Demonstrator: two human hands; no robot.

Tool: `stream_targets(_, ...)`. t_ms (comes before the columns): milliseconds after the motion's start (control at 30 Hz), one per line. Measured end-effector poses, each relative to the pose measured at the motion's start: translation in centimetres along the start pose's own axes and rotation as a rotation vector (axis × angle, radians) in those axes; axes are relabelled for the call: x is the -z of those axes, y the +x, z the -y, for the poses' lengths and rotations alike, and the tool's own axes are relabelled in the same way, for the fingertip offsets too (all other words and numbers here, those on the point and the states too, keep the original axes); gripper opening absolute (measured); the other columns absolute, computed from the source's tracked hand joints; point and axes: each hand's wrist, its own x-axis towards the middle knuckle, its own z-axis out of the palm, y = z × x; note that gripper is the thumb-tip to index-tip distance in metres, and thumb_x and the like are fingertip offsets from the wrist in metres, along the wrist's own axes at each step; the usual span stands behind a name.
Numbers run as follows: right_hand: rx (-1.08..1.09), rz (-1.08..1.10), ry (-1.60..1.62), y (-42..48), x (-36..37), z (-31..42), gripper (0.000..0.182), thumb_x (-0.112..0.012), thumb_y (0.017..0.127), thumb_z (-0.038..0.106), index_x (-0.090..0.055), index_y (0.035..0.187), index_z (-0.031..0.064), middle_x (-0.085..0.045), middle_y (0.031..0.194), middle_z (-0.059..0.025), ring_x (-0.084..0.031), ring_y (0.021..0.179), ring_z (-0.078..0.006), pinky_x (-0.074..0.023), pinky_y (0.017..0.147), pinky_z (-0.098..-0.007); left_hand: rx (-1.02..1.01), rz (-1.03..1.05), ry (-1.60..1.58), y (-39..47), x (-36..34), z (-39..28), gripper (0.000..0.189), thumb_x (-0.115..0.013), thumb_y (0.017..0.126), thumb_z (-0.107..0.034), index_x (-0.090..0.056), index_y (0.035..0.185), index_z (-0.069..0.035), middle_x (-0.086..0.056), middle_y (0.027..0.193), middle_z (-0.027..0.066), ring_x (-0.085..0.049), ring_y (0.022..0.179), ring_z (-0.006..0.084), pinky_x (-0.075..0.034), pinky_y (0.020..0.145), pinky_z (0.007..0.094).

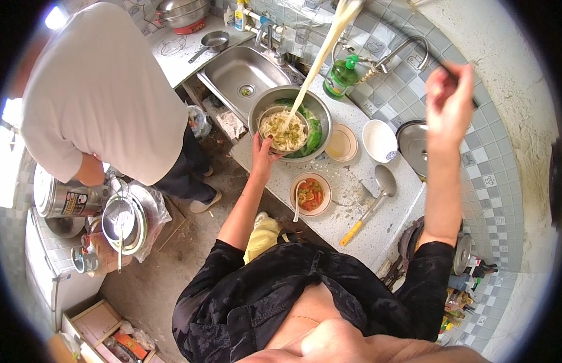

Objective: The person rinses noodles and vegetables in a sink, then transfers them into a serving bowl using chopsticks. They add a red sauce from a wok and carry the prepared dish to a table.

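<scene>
My left hand (pixel 264 157) grips the rim of a small metal bowl (pixel 301 148) of noodles (pixel 283 131) with chopped green bits on top. The bowl is held over a larger steel basin (pixel 327 111) with leafy greens (pixel 314 136) in it. High at the right, my right hand (pixel 448 97) is closed around dark chopsticks (pixel 452 76), blurred by motion. A long strand of noodles (pixel 324 52) stretches from the bowl up to the top edge of the picture, near the chopsticks' far end.
On the counter (pixel 353 181) are a bowl of tomato-coloured food (pixel 311 195) with a spoon, a saucer (pixel 342 143), a white bowl (pixel 379 138), a ladle (pixel 384 182), a pot lid (pixel 410 145) and a green pump bottle (pixel 342 77). Beyond lies a sink (pixel 244 68). Another person (pixel 108 90) stands at left.
</scene>
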Motion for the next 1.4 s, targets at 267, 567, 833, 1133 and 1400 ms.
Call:
stream_targets(267, -0.135, 0.423, -0.435, -10.9, 2.7, -9.5, 0.035, -0.046, 0.102, 0.027, -0.058, 0.083, 0.0007, -0.059, 0.065, -0.0047, -0.051, 0.049, -0.0073, -0.0402, 0.045, -0.0216, 0.0, 0.098, -0.06, -3.3, -1.1, -2.4, 0.048, -0.046, 0.096, -0.02, -0.029, 0.141, -0.012, -0.045, 0.135, 0.0085, -0.051, 0.121, 0.0228, -0.054, 0.087, 0.0463)
stream_targets(567, 0.006, 0.251, -0.581, -10.3, 6.3, -12.4, 0.035, -0.049, 0.101, 0.028, -0.061, 0.083, 0.0006, -0.056, 0.062, -0.0003, -0.044, 0.051, -0.003, -0.0361, 0.047, -0.0203, 0.07, 0.112, -0.15, -5.3, 0.0, -1.6, 0.061, -0.048, 0.095, -0.036, -0.031, 0.143, -0.003, -0.044, 0.143, 0.0135, -0.049, 0.127, 0.0271, -0.045, 0.102, 0.0448)
stream_targets(833, -0.448, -0.033, -0.067, -11.0, 8.0, -20.5, 0.047, -0.04, 0.102, 0.038, -0.057, 0.079, 0.0008, -0.056, 0.056, -0.0076, -0.044, 0.037, -0.0108, -0.0314, 0.034, -0.023, 0.151, 0.215, -0.199, -7.9, -0.8, -2.8, 0.064, -0.052, 0.092, -0.038, -0.034, 0.142, -0.002, -0.044, 0.143, 0.0141, -0.045, 0.13, 0.0264, -0.034, 0.11, 0.0442)
stream_targets(1133, 0.014, 0.616, -0.571, -14.2, 7.2, -10.3, 0.041, -0.047, 0.101, 0.033, -0.06, 0.083, -0.0009, -0.059, 0.069, -0.0048, -0.056, 0.059, -0.0106, -0.0433, 0.051, -0.0251, 0.128, 0.166, -0.146, -7.8, 0.4, -1.2, 0.064, -0.051, 0.091, -0.041, -0.036, 0.14, -0.002, -0.047, 0.14, 0.014, -0.05, 0.125, 0.0258, -0.042, 0.102, 0.0459)
stream_targets(1400, 0.451, 0.77, -0.592, -15.7, 3.6, -13.0, 0.037, -0.052, 0.098, 0.034, -0.062, 0.086, -0.0003, -0.059, 0.066, -0.0088, -0.058, 0.055, -0.0209, -0.0469, 0.053, -0.0317, 0.141, 0.188, -0.109, -7.6, -0.1, -0.5, 0.066, -0.049, 0.091, -0.043, -0.034, 0.141, -0.002, -0.047, 0.139, 0.0145, -0.051, 0.125, 0.0269, -0.043, 0.102, 0.0458)
